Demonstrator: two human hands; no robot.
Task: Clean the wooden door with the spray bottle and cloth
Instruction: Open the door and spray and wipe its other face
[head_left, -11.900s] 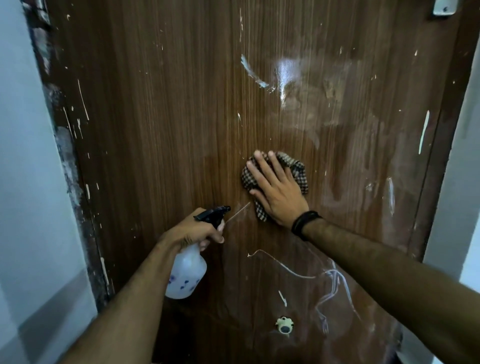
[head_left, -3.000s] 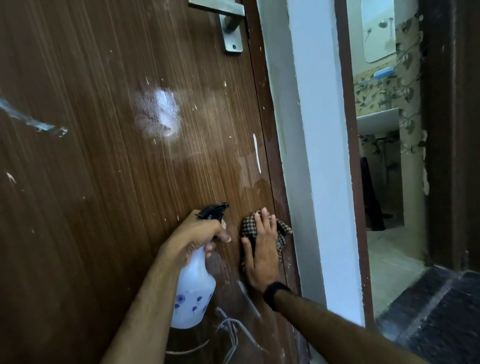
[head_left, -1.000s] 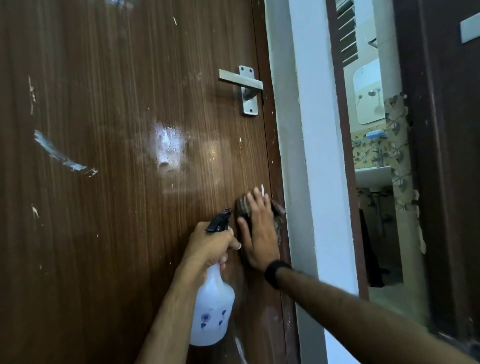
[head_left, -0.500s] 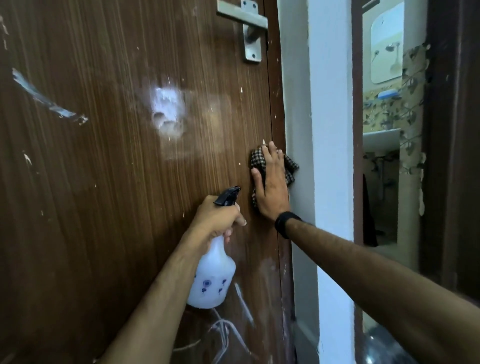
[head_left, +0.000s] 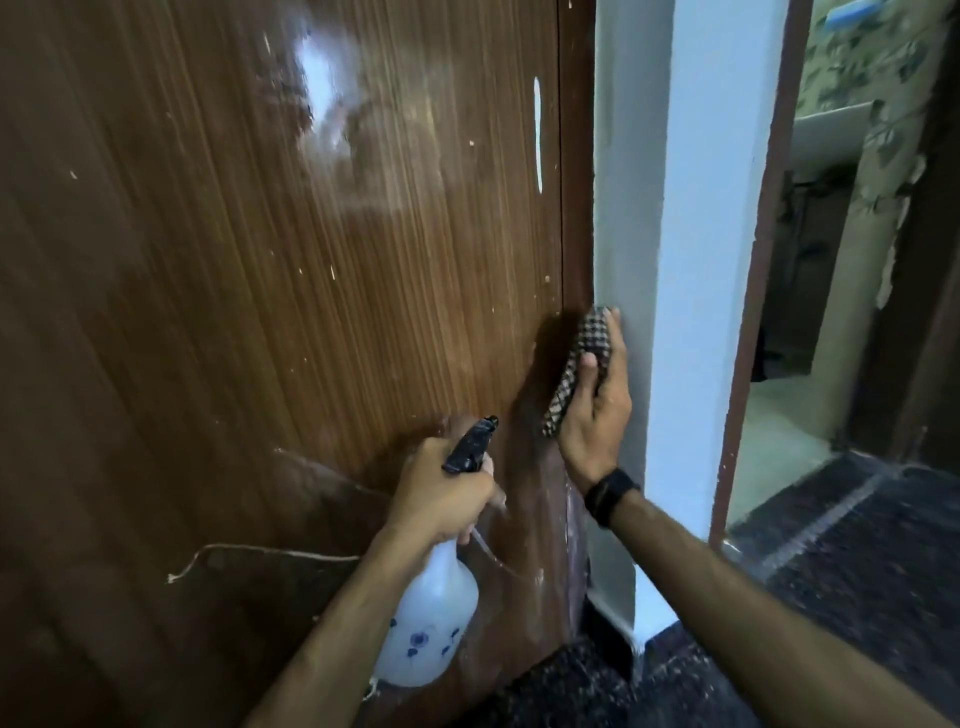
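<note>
So the wooden door (head_left: 260, 312) takes up pretty much the whole left side of the view, dark brown grain with white paint flecks, a long white streak (head_left: 538, 135) near its right edge and a shiny wet-looking patch (head_left: 322, 98) up top. Right of it is a pale wall pillar (head_left: 691, 260), and past that an open doorway into a tiled room, blurry so not much detail there. Dark speckled floor (head_left: 857, 561) at the lower right.

The spray bottle (head_left: 431, 623) is down low in front of the door, white-ish with little blue flowers and a black nozzle (head_left: 470, 444) pointing up toward the door. The person's left hand (head_left: 444, 493) grips its neck, fingers wrapped around it.

The checkered cloth (head_left: 576, 364) is right at the door's right edge, by the frame. The right hand (head_left: 595, 410) holds it there, fingers clamped on it with the thumb across the front. There's a black band (head_left: 610, 496) on that wrist.
</note>
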